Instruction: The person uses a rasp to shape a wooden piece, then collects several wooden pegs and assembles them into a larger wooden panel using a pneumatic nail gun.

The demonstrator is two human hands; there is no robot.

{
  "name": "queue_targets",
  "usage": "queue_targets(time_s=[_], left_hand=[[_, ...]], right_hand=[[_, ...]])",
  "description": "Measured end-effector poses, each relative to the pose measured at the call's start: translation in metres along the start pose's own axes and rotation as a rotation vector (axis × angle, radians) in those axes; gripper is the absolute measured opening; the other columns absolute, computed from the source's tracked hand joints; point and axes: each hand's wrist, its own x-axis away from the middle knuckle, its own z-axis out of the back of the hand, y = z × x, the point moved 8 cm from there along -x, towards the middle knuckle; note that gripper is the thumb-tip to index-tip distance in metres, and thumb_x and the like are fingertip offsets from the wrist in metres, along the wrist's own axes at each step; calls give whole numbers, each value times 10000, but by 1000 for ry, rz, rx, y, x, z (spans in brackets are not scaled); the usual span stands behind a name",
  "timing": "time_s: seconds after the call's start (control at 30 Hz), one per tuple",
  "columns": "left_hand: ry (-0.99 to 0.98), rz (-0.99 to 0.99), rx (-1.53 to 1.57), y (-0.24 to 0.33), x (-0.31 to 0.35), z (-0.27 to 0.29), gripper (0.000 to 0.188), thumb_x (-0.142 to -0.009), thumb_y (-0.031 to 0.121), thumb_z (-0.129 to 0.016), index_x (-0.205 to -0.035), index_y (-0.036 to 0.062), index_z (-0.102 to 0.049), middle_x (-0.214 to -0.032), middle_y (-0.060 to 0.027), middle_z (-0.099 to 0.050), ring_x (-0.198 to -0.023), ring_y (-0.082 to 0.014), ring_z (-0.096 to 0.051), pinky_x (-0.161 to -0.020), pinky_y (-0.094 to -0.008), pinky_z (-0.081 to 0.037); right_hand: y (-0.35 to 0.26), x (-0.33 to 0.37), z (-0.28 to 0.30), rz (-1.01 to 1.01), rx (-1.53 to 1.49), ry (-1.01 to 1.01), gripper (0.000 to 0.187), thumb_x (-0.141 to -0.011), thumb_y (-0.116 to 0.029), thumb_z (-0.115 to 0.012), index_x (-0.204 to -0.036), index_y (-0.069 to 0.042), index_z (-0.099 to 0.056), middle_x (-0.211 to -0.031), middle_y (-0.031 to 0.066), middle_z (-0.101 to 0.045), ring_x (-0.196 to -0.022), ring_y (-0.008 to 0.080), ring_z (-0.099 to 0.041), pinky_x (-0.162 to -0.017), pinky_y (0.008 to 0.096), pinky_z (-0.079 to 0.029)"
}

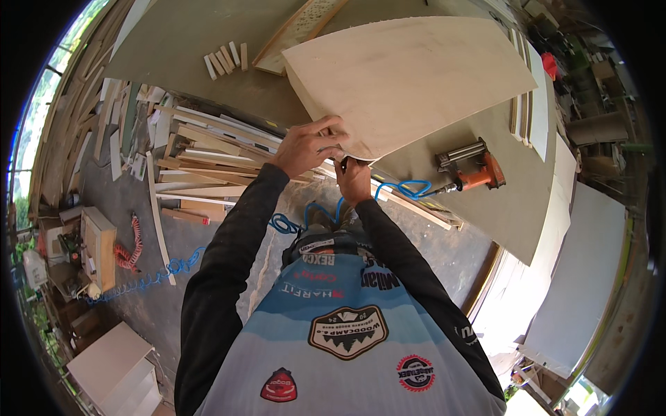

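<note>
A pale, curved-edged plywood panel [416, 83] lies over the large greenish-grey worktop, its narrow near corner toward me. My left hand [305, 145] is closed at that corner's left edge, with bent fingers and thumb on the wood. Just right of it and lower, my right hand [355, 182] is closed up against the underside of the same corner. A small dark thing shows between the two hands; its kind is hidden. To the right, an orange and black nail gun [475, 168] rests on the worktop, joined to a blue air hose [409, 188].
Several short wood strips [220, 60] and a wooden frame piece [277, 59] lie on the worktop [499, 222] beyond the panel. Below its left side, long timber strips [208, 163] are piled. A red coiled hose [132, 246] and a pale box [111, 367] are at left.
</note>
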Motion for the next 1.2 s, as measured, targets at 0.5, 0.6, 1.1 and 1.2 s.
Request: queue_targets(time_s=[0.5,0.6,1.1,1.2], left_hand=[[2,-199,0,-14,-5,-10,306,-775,172,-797,-1079,167,-756,-1182,13,-614,-746,-103,-683,-646,-290,-579],[-10,-209,40,-19,-6,-13,299,-794,200,-783,-1091,181,-755,-1178,12,-602,-734,-97,-677,-629,-284,-575],[-34,-290,93,-32,-10,-19,351,-817,92,-754,-1151,199,-740,-1191,5,-565,-721,-106,-653,-661,-305,-596],[-24,-285,83,-33,-9,-18,380,-811,50,-739,-1162,197,-738,-1192,4,-565,-719,-109,-652,-676,-303,-603]], right_hand=[[6,13,-4,-180,196,121,281,-856,-152,-723,-1041,28,-612,-982,262,-667,-880,481,-633,-726,543,-509],[4,12,-2,-183,225,133,258,-839,-144,-720,-1014,5,-602,-953,250,-654,-863,461,-629,-738,539,-499],[7,16,-9,-290,235,193,271,-826,-127,-718,-1027,3,-591,-974,239,-646,-885,459,-618,-740,533,-494],[8,17,-10,-302,237,172,252,-818,-119,-725,-997,2,-594,-960,237,-645,-874,457,-618,-734,528,-496]])
